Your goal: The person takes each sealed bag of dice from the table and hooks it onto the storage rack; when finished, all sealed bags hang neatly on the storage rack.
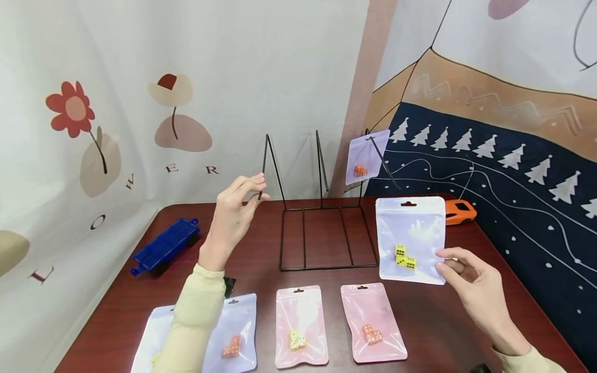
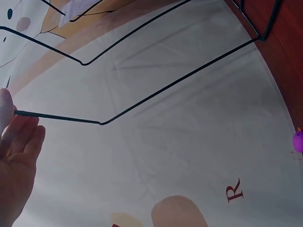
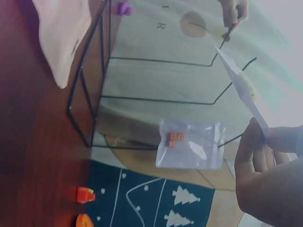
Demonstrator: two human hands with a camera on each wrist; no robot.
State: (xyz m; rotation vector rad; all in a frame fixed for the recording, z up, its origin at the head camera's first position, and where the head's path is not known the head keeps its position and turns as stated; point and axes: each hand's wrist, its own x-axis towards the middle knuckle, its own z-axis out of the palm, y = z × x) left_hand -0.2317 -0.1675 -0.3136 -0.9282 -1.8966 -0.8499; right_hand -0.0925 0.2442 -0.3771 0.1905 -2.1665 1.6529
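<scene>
My left hand [image 1: 235, 210] pinches the front end of the leftmost prong of a black wire display rack [image 1: 329, 268], thumb against fingers. The left wrist view shows that prong [image 2: 165, 87] running back from the hand. At the right, my right hand [image 1: 482, 295] pinches the lower right edge of a clear-fronted zip bag [image 1: 415, 220] holding yellow dice [image 1: 401, 257]. That bag is upright, in front of the rack's right side, its hang hole at the top. A similar bag [image 1: 358, 153] with orange dice hangs on the rack's right prong. The middle prong [image 1: 320, 160] carries no bag.
On the table's near side lie a pink bag with pale yellow dice [image 1: 298, 311], a pink bag with orange dice [image 1: 370, 305], and two whitish bags [image 1: 242, 316] partly behind my left sleeve. A blue toy trailer [image 1: 168, 246] stands left, an orange toy car [image 1: 460, 212] back right.
</scene>
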